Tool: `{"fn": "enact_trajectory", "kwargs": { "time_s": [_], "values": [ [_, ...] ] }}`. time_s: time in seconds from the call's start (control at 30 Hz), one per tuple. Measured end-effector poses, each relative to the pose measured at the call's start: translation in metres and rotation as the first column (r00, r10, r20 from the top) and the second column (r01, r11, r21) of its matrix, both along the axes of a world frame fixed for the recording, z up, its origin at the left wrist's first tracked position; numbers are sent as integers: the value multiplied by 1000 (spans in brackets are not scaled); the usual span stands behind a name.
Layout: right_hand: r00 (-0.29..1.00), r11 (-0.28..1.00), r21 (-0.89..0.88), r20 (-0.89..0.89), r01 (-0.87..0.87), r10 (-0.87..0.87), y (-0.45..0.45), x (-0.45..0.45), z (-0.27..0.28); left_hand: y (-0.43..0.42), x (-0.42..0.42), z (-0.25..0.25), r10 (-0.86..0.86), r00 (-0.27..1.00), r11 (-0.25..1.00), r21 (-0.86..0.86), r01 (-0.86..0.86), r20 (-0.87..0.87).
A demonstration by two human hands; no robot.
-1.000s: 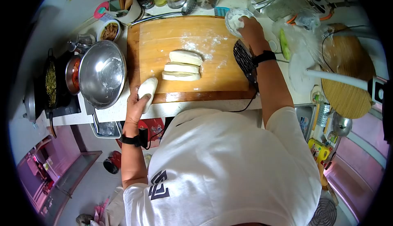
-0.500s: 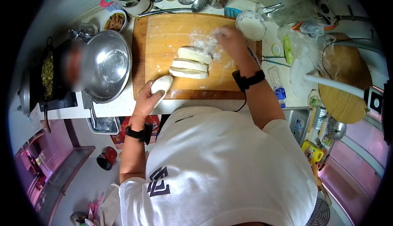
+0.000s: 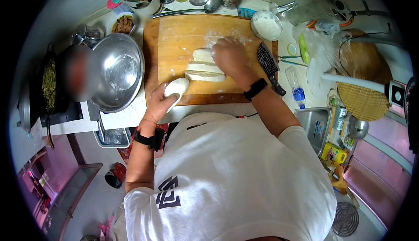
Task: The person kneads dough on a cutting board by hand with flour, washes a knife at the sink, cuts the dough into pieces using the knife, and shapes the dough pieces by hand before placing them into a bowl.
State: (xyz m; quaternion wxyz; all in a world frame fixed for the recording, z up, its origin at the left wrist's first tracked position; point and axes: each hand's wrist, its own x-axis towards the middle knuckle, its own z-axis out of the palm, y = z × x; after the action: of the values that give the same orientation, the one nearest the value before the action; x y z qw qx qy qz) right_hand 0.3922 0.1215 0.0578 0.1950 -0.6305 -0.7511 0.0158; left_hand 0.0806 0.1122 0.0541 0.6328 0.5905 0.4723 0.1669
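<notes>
On the wooden board [image 3: 174,36], read as a dial with 12 at its far edge: three strips of pale dough [image 3: 205,76], stacked closely from the centre toward 6 o'clock, the farthest partly hidden by a hand. Right hand [image 3: 232,57], one, just right of centre: half a second ago nearer 1 o'clock, and a second ago at the white-powder bowl [image 3: 267,25] at 2 o'clock; now over the right end of the farthest strip. Its fingers curl inward, tips obscured; contact with the dough, or a pinch of powder, cannot be told. Left hand [image 3: 158,100], one, at 7 to 8 o'clock: fingers and thumb closed around a separate dough piece [image 3: 178,85], grip unchanged. Import of the shift, as judged: attention has passed from the bowl to the strips, probably for dusting. Cleaver [image 3: 267,58], one, dark-patterned, at 3 o'clock, now clear of the forearm that hid most of it. Loose powder [image 3: 238,36], scattered toward 1 o'clock. Steel basin [image 3: 118,77], one, at 9 o'clock beside the board.
</notes>
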Motion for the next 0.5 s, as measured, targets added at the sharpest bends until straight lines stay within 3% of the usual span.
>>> {"fn": "enact_trajectory", "kwargs": {
  "time_s": [0.03,0.1,0.13,0.2,0.27,0.37,0.4,0.47,0.5],
  "values": [
    [1000,1000,0,3,9,-9,-2,2,1,2,-1,0,-9,1000,1000,0,9,3],
    [968,987,-104,-205,124,-143,-8,14,6,8,-2,-1,-53,998,998,42,54,-14],
    [968,985,-102,-200,136,-154,-12,25,4,10,-3,-4,-65,998,997,44,66,-10],
    [967,963,85,-41,256,-253,-27,56,-4,13,-4,-11,-58,997,996,60,61,-40],
    [879,910,17,-268,415,-395,-54,83,11,17,-3,-11,-72,995,993,91,79,-76],
    [801,793,121,-58,598,-595,-115,140,18,23,3,-6,-60,991,981,176,81,-121],
    [703,706,3,92,708,-705,-139,154,29,26,5,-4,-34,991,971,232,63,-128],
    [519,569,22,384,822,-764,-188,176,21,32,5,-11,-13,991,964,262,48,-134],
    [442,447,-83,391,891,-808,-197,173,25,35,8,-12,26,990,956,292,15,-138]
  ]
}}
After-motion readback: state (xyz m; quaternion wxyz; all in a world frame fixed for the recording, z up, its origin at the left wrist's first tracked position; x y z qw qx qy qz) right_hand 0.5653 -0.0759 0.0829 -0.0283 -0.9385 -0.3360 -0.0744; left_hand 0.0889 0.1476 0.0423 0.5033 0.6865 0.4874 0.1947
